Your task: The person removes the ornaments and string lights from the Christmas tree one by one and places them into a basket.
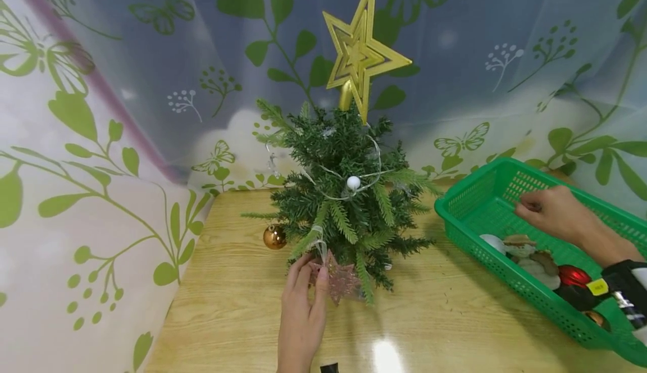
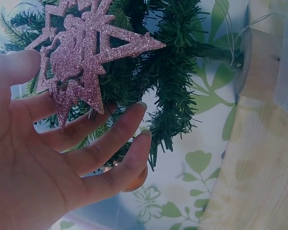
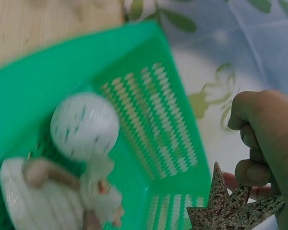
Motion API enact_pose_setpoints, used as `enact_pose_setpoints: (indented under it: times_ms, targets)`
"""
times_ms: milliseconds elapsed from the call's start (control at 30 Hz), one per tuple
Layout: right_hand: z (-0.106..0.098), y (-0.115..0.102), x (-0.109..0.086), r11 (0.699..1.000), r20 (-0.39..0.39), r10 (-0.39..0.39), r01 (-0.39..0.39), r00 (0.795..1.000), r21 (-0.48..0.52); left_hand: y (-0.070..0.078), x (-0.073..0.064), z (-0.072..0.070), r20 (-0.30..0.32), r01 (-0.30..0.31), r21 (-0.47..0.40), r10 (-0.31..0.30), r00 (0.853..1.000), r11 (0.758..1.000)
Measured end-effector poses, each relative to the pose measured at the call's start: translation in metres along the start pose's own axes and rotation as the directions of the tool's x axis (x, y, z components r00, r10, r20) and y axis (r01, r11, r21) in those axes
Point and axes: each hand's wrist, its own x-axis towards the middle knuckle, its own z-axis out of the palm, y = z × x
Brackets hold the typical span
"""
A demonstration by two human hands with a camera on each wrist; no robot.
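Observation:
A small green Christmas tree (image 1: 349, 193) stands on the table with a gold star topper (image 1: 358, 53). My left hand (image 1: 303, 305) is at its lower front, pinching a pink glitter star ornament (image 1: 340, 277) between thumb and fingers. A pale loop runs up from this ornament to a branch. In the left wrist view the pink star (image 2: 77, 52) shows cut-out shapes. Over the green basket (image 1: 497, 249), my right hand (image 1: 561, 213) is curled. The right wrist view shows it holding a brown glittery star ornament (image 3: 225, 203), part of which is out of frame.
Inside the basket lie a white ball (image 3: 85, 125), a whitish figure ornament (image 3: 43, 196) and a red ball (image 1: 573, 276). A copper ball (image 1: 274, 237) hangs at the tree's left. Light wire with a white bulb (image 1: 353, 182) circles the branches. Patterned curtains (image 1: 151, 81) stand behind.

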Motion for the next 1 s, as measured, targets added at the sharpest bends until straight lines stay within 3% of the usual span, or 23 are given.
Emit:
enact_pose_setpoints:
  times_ms: [333,567,867,1000]
  targets:
    - [0.018,0.034,-0.026,0.993,0.107,0.110,-0.105,0.988,-0.054,0.000,-0.001,0.001,0.013,0.004,-0.006,-0.004,1.000,1.000]
    - [0.026,0.047,-0.039,0.984,0.198,0.175,-0.167,0.964,-0.056,0.000,-0.001,0.001,0.002,-0.013,0.000,0.013,1.000,1.000]
    - [0.035,0.055,-0.050,0.983,0.213,0.182,-0.178,0.960,-0.041,0.001,-0.002,0.000,0.016,0.002,-0.014,-0.002,1.000,1.000]
    - [0.038,0.057,-0.052,0.979,0.260,0.204,-0.202,0.944,-0.034,0.000,-0.002,0.000,0.016,-0.008,-0.016,0.008,1.000,1.000]
